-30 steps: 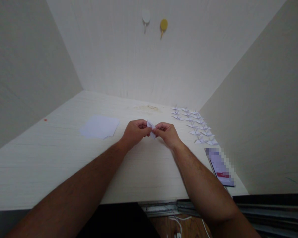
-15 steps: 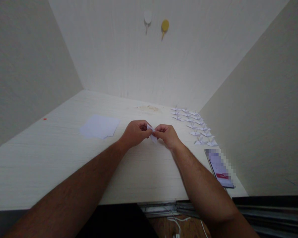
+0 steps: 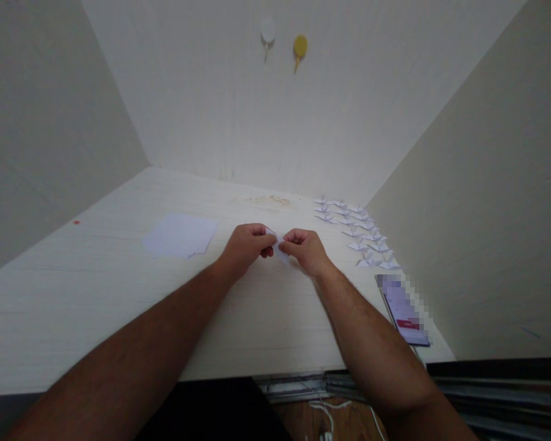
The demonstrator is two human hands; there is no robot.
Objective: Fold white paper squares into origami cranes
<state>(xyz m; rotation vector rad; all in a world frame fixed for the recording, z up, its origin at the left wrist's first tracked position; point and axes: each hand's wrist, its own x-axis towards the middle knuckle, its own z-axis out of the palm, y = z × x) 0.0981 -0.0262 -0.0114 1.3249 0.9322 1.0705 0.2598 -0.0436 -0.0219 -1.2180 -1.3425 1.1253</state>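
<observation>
A small folded piece of white paper (image 3: 282, 253) is pinched between my two hands, above the middle of the table. My left hand (image 3: 250, 245) grips its upper left end between thumb and fingers. From the other side, my right hand (image 3: 305, 248) holds it with thumb and forefinger. The fingers cover much of the paper, so its exact folds cannot be made out. Several folded white paper cranes (image 3: 358, 233) stand in rows at the back right. Left of my hands lies a pile of white paper sheets (image 3: 179, 236).
A phone (image 3: 404, 309) with a lit screen lies by the right wall. Walls enclose the white table (image 3: 96, 294) at the back and both sides. A white hook (image 3: 267, 30) and a yellow hook (image 3: 300, 46) are on the back wall. White cables (image 3: 328, 416) show below the table edge.
My left thumb and fingers have shifted slightly on the paper, with the lower fingers now showing beneath. My right hand keeps its pinch. The whole view has moved a little.
</observation>
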